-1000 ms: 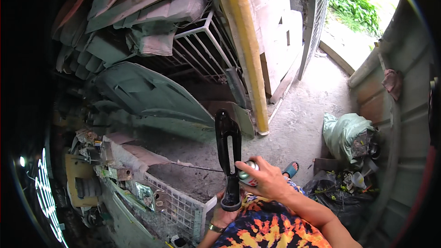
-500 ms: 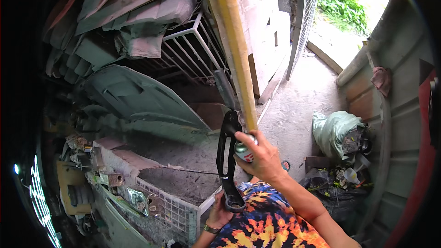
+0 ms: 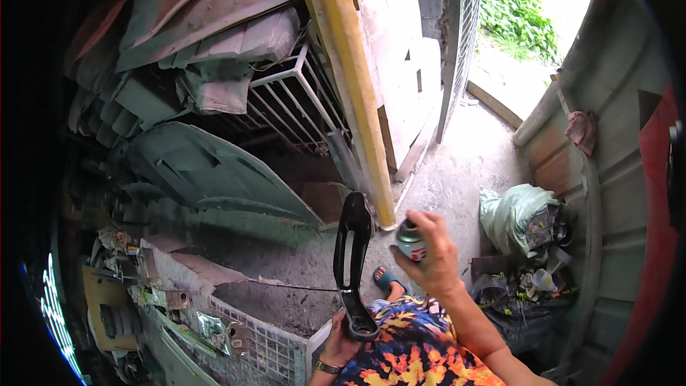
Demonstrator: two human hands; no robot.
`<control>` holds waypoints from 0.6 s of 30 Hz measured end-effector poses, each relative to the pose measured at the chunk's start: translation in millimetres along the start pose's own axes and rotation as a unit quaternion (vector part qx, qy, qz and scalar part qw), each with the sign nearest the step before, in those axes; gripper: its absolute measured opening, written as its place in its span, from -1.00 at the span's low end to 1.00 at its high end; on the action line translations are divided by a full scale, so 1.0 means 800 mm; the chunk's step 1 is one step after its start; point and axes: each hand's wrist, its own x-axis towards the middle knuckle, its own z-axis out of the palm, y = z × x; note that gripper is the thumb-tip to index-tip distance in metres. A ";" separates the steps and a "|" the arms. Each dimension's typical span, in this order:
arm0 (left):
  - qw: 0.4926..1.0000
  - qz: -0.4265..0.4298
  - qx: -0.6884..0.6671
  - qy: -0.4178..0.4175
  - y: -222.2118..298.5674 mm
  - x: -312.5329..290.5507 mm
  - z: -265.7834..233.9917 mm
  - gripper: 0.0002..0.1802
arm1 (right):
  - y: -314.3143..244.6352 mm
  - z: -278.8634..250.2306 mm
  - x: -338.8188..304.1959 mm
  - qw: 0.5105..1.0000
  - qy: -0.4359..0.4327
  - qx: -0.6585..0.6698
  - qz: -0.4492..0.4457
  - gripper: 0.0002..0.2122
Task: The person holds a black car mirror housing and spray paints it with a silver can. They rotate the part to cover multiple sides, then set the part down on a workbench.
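Observation:
My left hand [image 3: 340,344] grips the lower end of a long black slotted bracket [image 3: 350,296], which stands nearly upright in front of my body. It looks glossy and widens at its top and bottom ends. A spray can [image 3: 411,243] is in my right hand [image 3: 439,263], with my fingers wrapped round it and the index finger bent over its top. The can is to the right of the bracket, apart from it. I cannot make out any spray in the air.
A yellow post [image 3: 350,86] rises just beyond the bracket. On the left, a low wire-mesh enclosure [image 3: 268,336] borders the concrete floor [image 3: 286,243]. A pale green sack [image 3: 511,218] and a black rubbish bag [image 3: 511,322] lie by the right wall. White metal bars [image 3: 286,89] stand behind.
My right hand has drawn the spray can to the right, away from the bracket. The bracket sits slightly lower in view, still in my left hand. A sandaled foot now shows more fully.

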 end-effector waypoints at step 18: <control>0.950 -0.041 -0.308 -0.003 0.005 0.008 -0.011 0.01 | 0.076 -0.044 -0.085 0.988 -0.098 0.015 0.122 -0.30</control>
